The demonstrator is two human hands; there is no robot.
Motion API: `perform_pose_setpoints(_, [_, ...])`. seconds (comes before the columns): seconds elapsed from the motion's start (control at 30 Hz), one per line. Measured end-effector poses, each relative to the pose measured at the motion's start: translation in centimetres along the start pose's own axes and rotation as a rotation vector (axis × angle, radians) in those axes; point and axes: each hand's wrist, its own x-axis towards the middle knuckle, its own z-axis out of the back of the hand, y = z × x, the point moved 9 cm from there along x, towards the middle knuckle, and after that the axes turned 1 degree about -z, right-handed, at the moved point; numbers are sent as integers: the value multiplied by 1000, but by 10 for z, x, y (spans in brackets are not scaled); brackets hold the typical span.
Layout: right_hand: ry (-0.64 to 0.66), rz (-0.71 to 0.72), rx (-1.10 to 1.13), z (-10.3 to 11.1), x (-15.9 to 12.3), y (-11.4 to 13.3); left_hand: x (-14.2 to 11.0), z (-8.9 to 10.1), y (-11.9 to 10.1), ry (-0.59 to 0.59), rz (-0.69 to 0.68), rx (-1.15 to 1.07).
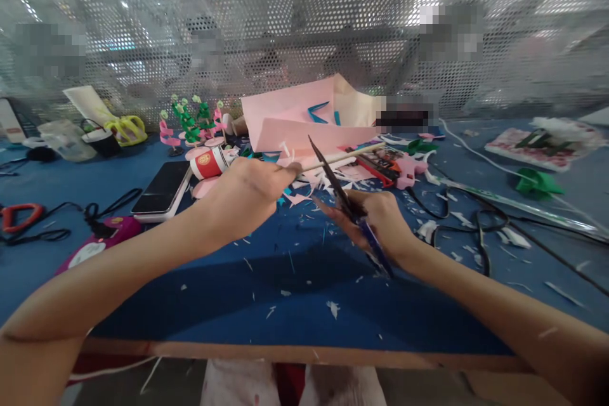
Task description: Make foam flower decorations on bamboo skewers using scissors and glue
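My left hand [254, 190] is closed on one end of a thin pale stick [364, 150], which points off to the right above the paper scraps. A pair of scissors [343, 198] with dark blades and blue handles is gripped in my right hand [375, 222]. Its blades point up and away, crossing the stick near its left part; whether they touch it I cannot tell. Behind the hands stands a folded pink paper sheet [295, 133] with blue paper pieces in it. A red and white paper cup [209, 163] lies tilted beside my left hand.
A phone-like black and white device [164, 189] and a purple pouch [102, 241] lie at left. Small paper flowers [193, 124] stand behind. A pink glue gun [409, 168], black cables [480, 228] and green paper [537, 183] are at right. Scraps cover the blue table [214, 304].
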Motion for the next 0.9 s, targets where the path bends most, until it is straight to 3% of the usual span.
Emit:
perform_pose_setpoints(0.17, [-31,-90,12,-2,-1,-8,-8,13,-10,-203,-4,209])
perform_pose_setpoints(0.4, [58,-32,96,-13,-2,-6,0,-11,-15,85,-151,9])
perform_pose_setpoints(0.57, [28,-58,61,1,0,0,0,9,1,-97,-34,87])
perform_pose_setpoints(0.67, [-24,-47,64,3,0,-3,-5,14,-6,-166,-33,161])
perform_pose_setpoints(0.77, [-76,-32,95,-1,-1,-8,-7,4,-20,-132,-100,152])
perform_pose_setpoints(0.9, [1,-18,100,-9,-1,-7,-6,-10,-27,-12,-143,146])
